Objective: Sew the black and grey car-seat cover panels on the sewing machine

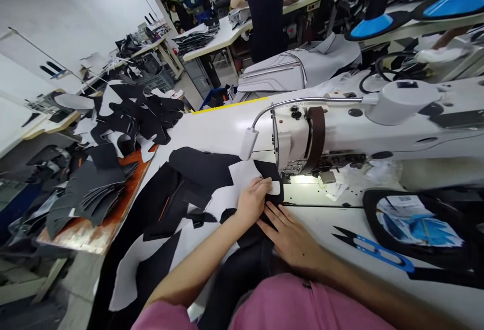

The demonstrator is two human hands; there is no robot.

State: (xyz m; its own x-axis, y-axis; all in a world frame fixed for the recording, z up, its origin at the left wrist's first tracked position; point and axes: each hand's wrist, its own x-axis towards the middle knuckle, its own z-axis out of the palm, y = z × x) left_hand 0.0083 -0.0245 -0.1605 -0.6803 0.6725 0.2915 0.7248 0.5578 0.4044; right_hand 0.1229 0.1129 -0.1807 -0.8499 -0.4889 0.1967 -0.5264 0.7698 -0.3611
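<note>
A large black and white fabric piece (202, 171) lies in front of me, partly under the sewing machine (298, 138). My left hand (252, 201) is closed, its curled fingers pinching the fabric at a small white patch (275, 188) left of the needle area. Just below it, my right hand (289, 237) rests flat on the black cloth, fingers stretched out and slightly apart. The machine's small lamp (247, 143) hangs above the fabric. The needle's tip is hard to make out among the metal parts.
Blue thread snips (378, 253) lie on the table at right, beside a black pouch-like piece with a clear window (419, 224). Stacked dark fabric pieces (98, 189) cover an orange board at left. Grey pieces (280, 73) sit behind the machine. A person (267, 17) stands beyond.
</note>
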